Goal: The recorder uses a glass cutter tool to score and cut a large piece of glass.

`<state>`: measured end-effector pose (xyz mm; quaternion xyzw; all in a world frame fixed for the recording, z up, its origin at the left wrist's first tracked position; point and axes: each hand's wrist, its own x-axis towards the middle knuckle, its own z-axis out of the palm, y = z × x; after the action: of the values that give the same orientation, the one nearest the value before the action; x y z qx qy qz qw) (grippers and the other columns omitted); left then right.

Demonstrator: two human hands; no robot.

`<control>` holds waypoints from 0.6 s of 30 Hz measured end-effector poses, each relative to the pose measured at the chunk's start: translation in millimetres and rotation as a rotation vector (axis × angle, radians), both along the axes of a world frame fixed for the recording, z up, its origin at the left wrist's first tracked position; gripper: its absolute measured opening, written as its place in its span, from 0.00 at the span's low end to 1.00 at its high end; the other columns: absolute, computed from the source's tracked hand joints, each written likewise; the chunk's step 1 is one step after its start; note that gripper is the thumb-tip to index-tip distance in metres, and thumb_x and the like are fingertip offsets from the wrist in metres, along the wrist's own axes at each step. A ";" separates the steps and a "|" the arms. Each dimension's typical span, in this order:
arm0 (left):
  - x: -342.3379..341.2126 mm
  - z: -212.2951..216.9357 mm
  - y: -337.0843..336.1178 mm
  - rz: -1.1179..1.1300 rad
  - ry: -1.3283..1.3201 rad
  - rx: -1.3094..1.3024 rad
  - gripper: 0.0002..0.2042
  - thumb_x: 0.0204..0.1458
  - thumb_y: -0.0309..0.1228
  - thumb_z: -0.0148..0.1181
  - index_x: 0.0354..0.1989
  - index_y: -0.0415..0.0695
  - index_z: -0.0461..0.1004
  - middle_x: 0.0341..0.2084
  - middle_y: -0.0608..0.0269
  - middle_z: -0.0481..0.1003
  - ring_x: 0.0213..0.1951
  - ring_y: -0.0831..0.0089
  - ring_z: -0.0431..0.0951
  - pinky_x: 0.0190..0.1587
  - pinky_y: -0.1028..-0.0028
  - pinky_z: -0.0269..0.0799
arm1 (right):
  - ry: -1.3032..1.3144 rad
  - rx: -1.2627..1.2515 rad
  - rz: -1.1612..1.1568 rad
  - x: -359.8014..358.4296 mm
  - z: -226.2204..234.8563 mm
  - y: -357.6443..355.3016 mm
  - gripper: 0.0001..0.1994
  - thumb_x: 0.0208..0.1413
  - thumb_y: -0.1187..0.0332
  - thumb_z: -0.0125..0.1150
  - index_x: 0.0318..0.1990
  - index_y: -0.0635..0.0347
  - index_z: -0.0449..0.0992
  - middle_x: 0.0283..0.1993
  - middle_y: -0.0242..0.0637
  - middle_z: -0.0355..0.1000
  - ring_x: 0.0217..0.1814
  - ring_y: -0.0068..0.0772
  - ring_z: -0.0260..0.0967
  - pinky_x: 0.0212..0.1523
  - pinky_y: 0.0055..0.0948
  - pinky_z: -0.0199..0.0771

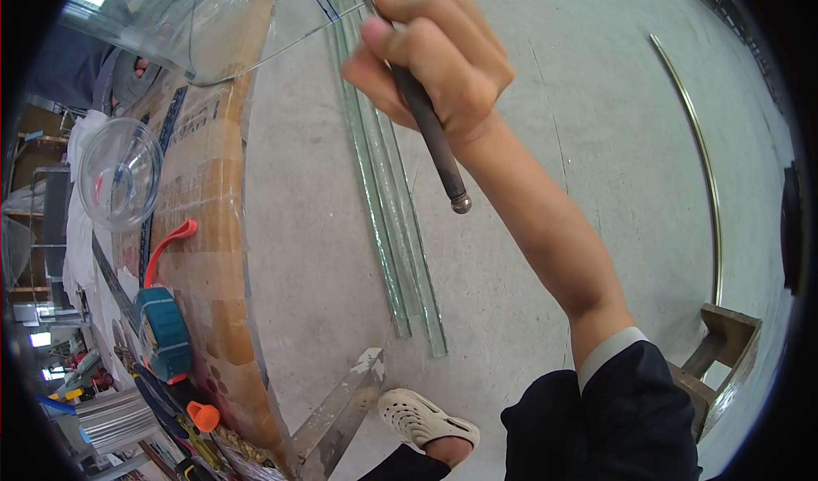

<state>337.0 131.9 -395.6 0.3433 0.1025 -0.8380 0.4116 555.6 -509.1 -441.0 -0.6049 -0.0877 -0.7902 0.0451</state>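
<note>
My right hand (pixel 443 59) is raised near the top middle, its fingers wrapped around a glass cutter (pixel 430 132). The cutter has a dark barrel, a metal ball at its lower end and a slim metal head pointing up past my fingers. Just left of the hand, a clear glass sheet (pixel 226 21) reaches over the bench at the top left, with blue lines near its corner. The cutter's head is close to that corner; whether they touch I cannot tell. Below the hand run several narrow greenish glass strips (pixel 375 200). My left hand is out of view.
A cardboard-covered bench (pixel 213 251) at left holds a clear plastic bowl (pixel 121 174), a teal tape measure (pixel 164 332), pliers and a wire spool (pixel 115 417). A thin brass-coloured rod (pixel 703 157) and metal frame (pixel 724 345) stand right. Someone's dark clothing (pixel 68 68) shows top left.
</note>
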 end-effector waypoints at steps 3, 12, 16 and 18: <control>1.1 6.5 -2.2 -0.004 0.025 -0.038 0.44 0.55 0.61 0.56 0.72 0.44 0.50 0.47 0.51 0.75 0.44 0.59 0.78 0.51 0.63 0.72 | 0.917 0.756 0.184 -29.3 -124.5 2.7 0.10 0.48 0.72 0.66 0.23 0.59 0.68 0.22 0.42 0.69 0.19 0.46 0.63 0.21 0.38 0.64; -42.9 84.0 -32.3 0.106 -0.116 -0.194 0.46 0.55 0.61 0.57 0.73 0.44 0.48 0.48 0.51 0.74 0.45 0.59 0.78 0.51 0.63 0.72 | 1.905 0.846 0.356 -214.9 -152.0 38.2 0.09 0.43 0.67 0.67 0.30 0.61 0.76 0.30 0.48 0.75 0.34 0.55 0.74 0.34 0.45 0.74; -69.5 141.3 -90.2 0.143 -0.208 -0.240 0.46 0.55 0.61 0.57 0.74 0.45 0.47 0.48 0.51 0.74 0.45 0.59 0.78 0.51 0.64 0.72 | 2.394 0.601 0.152 -256.0 -143.6 3.9 0.08 0.41 0.65 0.67 0.31 0.56 0.80 0.32 0.44 0.79 0.36 0.48 0.77 0.36 0.43 0.77; -105.7 172.1 -72.1 0.178 -0.262 -0.246 0.47 0.55 0.61 0.57 0.74 0.45 0.46 0.48 0.51 0.74 0.45 0.59 0.78 0.52 0.64 0.72 | 2.444 0.519 0.074 -264.8 -125.6 3.1 0.09 0.42 0.65 0.66 0.33 0.56 0.82 0.34 0.45 0.79 0.39 0.50 0.77 0.39 0.44 0.78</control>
<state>231.3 59.9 -223.5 0.3861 -0.0250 -0.7528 0.5326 290.8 -506.0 -566.6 -0.9126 0.1530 0.2960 0.2369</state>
